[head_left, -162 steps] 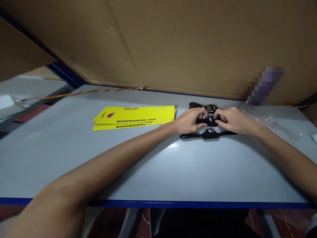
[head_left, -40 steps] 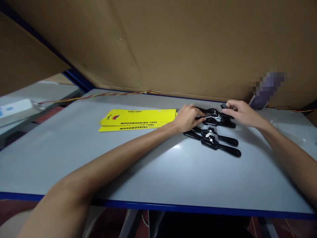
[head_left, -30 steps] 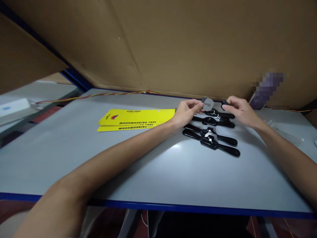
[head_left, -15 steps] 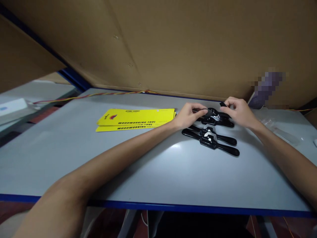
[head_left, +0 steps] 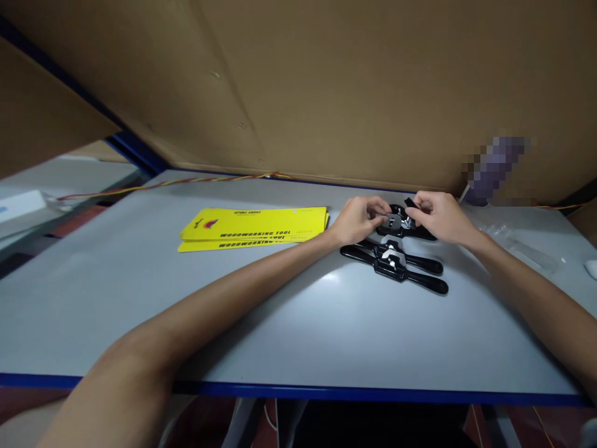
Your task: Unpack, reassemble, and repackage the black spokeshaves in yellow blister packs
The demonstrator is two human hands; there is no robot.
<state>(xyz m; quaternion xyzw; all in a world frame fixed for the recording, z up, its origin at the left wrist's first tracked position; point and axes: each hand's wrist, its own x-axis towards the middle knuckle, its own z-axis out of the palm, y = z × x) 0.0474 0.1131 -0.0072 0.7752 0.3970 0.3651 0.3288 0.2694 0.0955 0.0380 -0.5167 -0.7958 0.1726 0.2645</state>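
Observation:
My left hand (head_left: 364, 219) pinches a small dark slotted metal plate (head_left: 392, 222) above the rear black tools. Close by on the right, my right hand (head_left: 436, 214) holds a small black piece (head_left: 411, 204) between thumb and fingers. Two black two-handled tools with silver blades and screws lie in front of my hands, the nearer one (head_left: 390, 269) just before the farther one (head_left: 422, 264). Behind them, another black tool (head_left: 417, 233) is partly covered by my fingers. Yellow printed cards (head_left: 261, 223) lie stacked left of my left hand.
A cardboard wall (head_left: 326, 93) rises behind the grey table (head_left: 289, 330). Twisted red and yellow wires (head_left: 205, 180) run along the rear edge. Clear plastic packaging (head_left: 527, 252) lies right of my right hand, and a white object (head_left: 591, 268) sits at the far right.
The plate in my left hand has turned so its slots show. My right hand has moved slightly left with the black piece, closer to the plate. The view has shifted slightly.

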